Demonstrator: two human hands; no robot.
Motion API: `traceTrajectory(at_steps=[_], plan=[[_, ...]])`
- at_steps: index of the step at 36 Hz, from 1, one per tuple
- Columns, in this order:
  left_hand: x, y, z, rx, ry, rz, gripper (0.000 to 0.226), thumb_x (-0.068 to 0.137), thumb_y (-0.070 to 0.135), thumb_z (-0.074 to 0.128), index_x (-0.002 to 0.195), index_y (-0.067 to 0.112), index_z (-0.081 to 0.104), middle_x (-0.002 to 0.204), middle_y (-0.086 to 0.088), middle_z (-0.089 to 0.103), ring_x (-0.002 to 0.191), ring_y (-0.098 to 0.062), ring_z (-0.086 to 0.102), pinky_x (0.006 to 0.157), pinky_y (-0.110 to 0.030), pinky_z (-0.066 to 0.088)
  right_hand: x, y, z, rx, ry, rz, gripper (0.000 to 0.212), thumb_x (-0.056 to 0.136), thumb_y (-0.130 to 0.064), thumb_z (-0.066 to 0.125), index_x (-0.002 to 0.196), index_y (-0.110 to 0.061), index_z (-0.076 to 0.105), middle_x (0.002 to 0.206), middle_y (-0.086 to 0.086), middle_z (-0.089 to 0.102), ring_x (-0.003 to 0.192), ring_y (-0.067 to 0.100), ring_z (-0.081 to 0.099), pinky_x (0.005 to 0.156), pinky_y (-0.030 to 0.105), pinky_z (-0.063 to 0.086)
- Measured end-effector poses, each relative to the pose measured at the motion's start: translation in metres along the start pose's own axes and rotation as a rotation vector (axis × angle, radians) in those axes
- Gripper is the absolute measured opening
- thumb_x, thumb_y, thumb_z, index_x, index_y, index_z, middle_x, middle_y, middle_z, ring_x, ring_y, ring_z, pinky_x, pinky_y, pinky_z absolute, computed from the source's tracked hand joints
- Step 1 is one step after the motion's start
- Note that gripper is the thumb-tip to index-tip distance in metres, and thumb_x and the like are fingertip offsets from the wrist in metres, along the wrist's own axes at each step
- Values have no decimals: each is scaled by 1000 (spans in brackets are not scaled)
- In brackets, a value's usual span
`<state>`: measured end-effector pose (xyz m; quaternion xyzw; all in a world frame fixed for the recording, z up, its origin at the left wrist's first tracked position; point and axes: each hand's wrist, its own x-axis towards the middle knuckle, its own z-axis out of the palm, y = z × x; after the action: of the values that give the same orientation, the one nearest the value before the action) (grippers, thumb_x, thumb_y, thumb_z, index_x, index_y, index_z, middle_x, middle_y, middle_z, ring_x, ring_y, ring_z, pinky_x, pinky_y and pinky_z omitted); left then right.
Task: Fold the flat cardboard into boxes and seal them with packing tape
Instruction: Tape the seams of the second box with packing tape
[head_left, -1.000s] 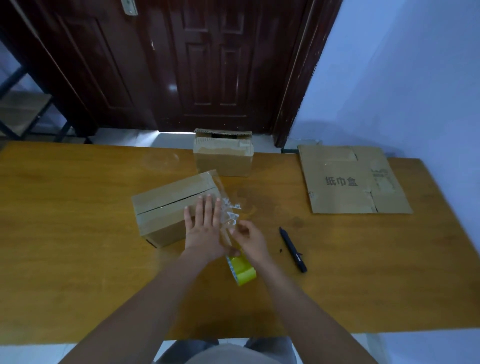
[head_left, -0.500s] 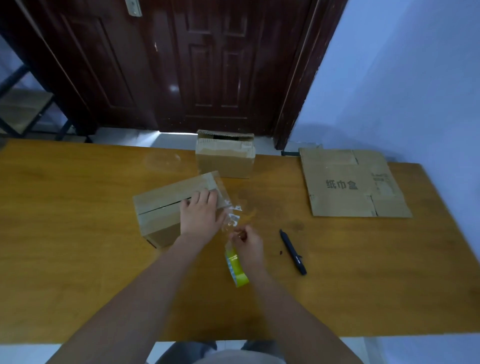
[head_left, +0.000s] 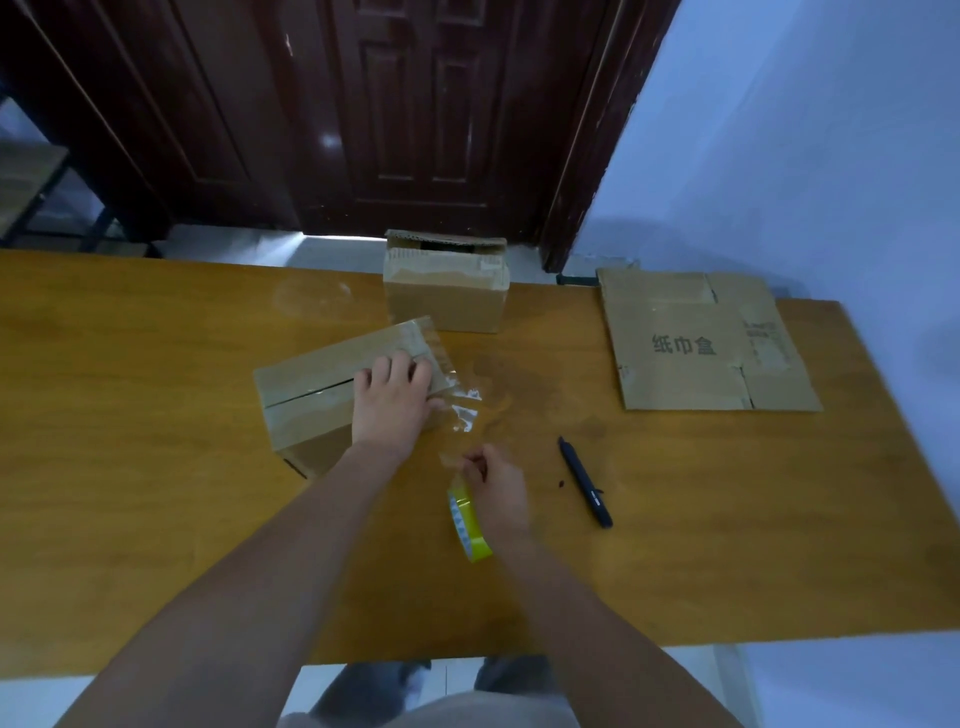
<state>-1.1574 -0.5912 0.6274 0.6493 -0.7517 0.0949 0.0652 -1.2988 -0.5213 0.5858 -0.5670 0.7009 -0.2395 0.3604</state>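
Sealing in progress on the near box (head_left: 311, 405) at ten o'clock of table centre: left hand (head_left: 390, 400) pressing flat-fingered on its taped top seam. Trailing off its right end, clear tape strip (head_left: 465, 410), not yet cut. Pinching that strip at centre, right hand (head_left: 493, 486), yellow tape roll (head_left: 469, 525) beside it. Standing taped at twelve o'clock, second box (head_left: 445, 288). Lying unfolded at two o'clock, flat cardboard (head_left: 701, 343); black pen-like tool (head_left: 584, 483) waiting untouched between.

Matt brown cardboard box (head_left: 322, 395) under left hand (head_left: 390, 402); glossy clear tape (head_left: 462, 402) beside it; smooth varnished wooden table (head_left: 156, 493) beneath
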Motion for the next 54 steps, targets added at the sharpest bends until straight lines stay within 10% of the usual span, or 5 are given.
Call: traceTrajectory(at_steps=[12,25,33,44,54], plan=[[-1,-2,2,-36,-74,-14,49,66,39,81,97,11,56,99,-15,53,85,-33,51,72,-41,43,5,-5,-29,128,-20,46,8,92,-17,57,87,-12,60,75,-6,57,67,7,52,62,20,41],[-1,-7,-13,-101,-231,75,52,86,35,64,126,14,39,147,-10,23,138,-31,19,110,-45,18,21,16,-70,-519,-457,122,19,93,-13,50,91,-5,67,90,8,68,69,18,55,55,27,40],[-11,-26,-18,-119,-231,153,62,71,30,80,121,8,50,128,-10,48,124,-33,43,104,-46,31,10,20,-54,-484,-346,168,21,94,-18,45,94,-8,63,95,8,66,81,22,61,63,31,45],[-5,-42,-23,-574,-416,17,105,43,90,46,125,25,42,129,7,37,122,-14,29,93,-26,19,14,5,-43,-455,-238,122,18,90,-11,48,77,-18,57,84,2,65,79,20,61,62,29,46],[-4,-41,-19,-552,-399,13,98,44,84,38,124,27,42,128,7,37,121,-15,28,97,-30,20,23,1,-35,-454,-213,76,21,91,-11,47,92,-14,68,95,3,68,88,21,61,61,27,40]])
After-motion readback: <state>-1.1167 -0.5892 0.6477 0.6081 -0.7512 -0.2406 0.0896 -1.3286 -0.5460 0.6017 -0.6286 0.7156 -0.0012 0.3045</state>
